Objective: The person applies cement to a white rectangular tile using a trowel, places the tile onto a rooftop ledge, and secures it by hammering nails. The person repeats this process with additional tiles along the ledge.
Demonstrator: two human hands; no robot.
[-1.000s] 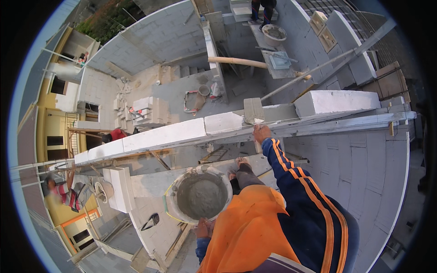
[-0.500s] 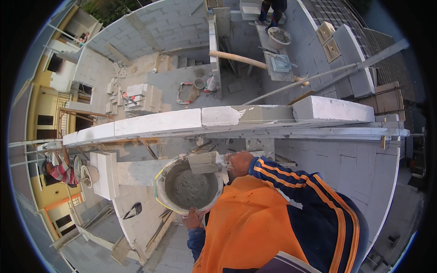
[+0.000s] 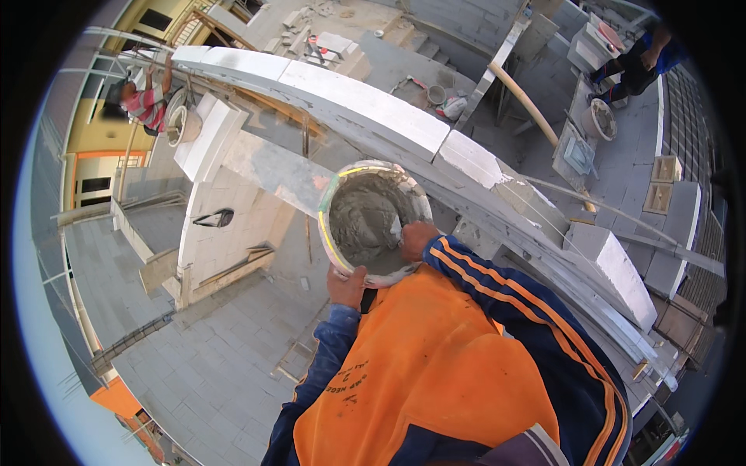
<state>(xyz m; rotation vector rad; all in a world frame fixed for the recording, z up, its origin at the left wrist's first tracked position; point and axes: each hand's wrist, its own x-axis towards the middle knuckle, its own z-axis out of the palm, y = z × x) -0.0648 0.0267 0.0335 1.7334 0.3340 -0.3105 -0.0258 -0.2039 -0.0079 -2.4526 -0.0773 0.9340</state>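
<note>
My left hand (image 3: 346,283) grips the lower left rim of a bucket (image 3: 326,210) of wet grey mortar (image 3: 365,206). My right hand (image 3: 418,242) is inside the bucket's right edge, closed on a trowel (image 3: 395,231) whose blade is mostly hidden in the mortar. Just beyond the bucket runs a wall top of white blocks (image 3: 357,101), with a thin string (image 3: 528,200) along it and grey mortar on part of it. A larger white block (image 3: 610,276) sits at its right end.
A plank (image 3: 272,167) lies left of the bucket, high above a lower floor. A person in a striped shirt (image 3: 151,105) is at the upper left by another bucket. Another person (image 3: 633,66) stands at the upper right on scaffolding boards. A wooden pole (image 3: 524,105) spans beyond the wall.
My right hand has come down from the wall top into the bucket, the trowel now in the mortar. The bucket appears higher in view. The view has turned, so the wall now runs diagonally.
</note>
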